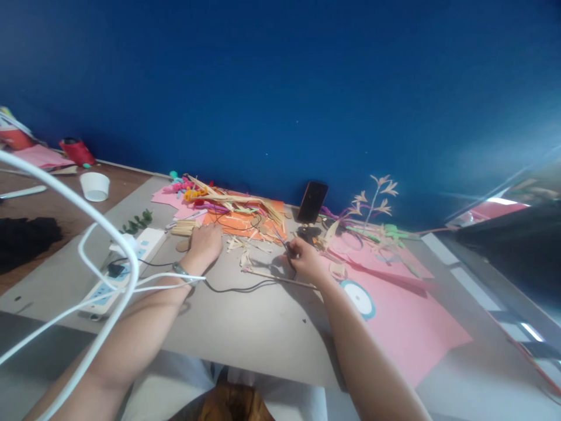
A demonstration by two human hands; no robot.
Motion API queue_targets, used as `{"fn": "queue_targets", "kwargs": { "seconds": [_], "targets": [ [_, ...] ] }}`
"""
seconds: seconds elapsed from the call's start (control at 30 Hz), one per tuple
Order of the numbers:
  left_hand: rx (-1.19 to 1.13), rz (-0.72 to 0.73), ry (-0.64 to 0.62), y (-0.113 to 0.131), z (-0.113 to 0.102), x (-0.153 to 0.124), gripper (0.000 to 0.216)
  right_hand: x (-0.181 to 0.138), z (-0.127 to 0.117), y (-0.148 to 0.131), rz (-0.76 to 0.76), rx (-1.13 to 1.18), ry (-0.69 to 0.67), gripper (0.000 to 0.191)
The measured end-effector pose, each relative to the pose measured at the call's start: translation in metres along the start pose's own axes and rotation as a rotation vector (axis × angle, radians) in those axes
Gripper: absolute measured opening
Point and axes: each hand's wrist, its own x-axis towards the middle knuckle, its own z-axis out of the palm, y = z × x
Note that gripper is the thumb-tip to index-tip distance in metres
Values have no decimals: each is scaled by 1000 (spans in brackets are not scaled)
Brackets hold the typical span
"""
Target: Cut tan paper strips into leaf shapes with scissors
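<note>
My left hand (207, 241) lies at the near edge of orange paper (230, 225), its fingertips hidden behind the back of the hand. Touching or just beside it on the left is a bundle of pale straw-coloured strips (184, 227). My right hand (307, 260) is closed around a small pair of scissors (289, 250), the blades pointing up and left. Between the hands are scattered cut pale strips (248, 245). A thin stick (276, 277) lies in front of the right hand.
A phone (312, 202) leans against the blue wall. White cables cross the left foreground near a power strip (146, 248). Pink paper (403, 327) and a roll of tape (359, 299) lie right. A flower of pale strips (374, 196) stands behind. A white cup (95, 186) stands left.
</note>
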Motion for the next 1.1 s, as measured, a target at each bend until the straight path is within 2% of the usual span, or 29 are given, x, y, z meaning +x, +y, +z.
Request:
{"fn": "queue_targets", "kwargs": {
  "seconds": [0.1,0.2,0.43,0.53,0.8,0.97,1.03,1.1],
  "targets": [
    [-59,37,34,4,1,-3,29,0,0,1,-12,-1,2,27],
    [-173,52,1,11,7,-8,29,-1,3,5,-10,0,-41,26],
    [-703,282,-25,26,16,-15,26,-4,10,13,10,-49,-214,24],
    [-658,289,22,25,9,-17,19,-7,9,7,-19,-86,-273,21],
    [-649,333,-231,19,7,-15,12,-13,7,-9,-59,-188,-395,16],
    [-809,411,-323,25,8,-19,18,-17,0,-17,-97,-113,-576,16],
    [-850,437,-318,28,5,-21,19,-15,-2,-16,-87,-73,-539,17],
    [-840,431,-299,28,2,-21,19,-12,-3,-11,-47,-38,-390,20]
  ]
}}
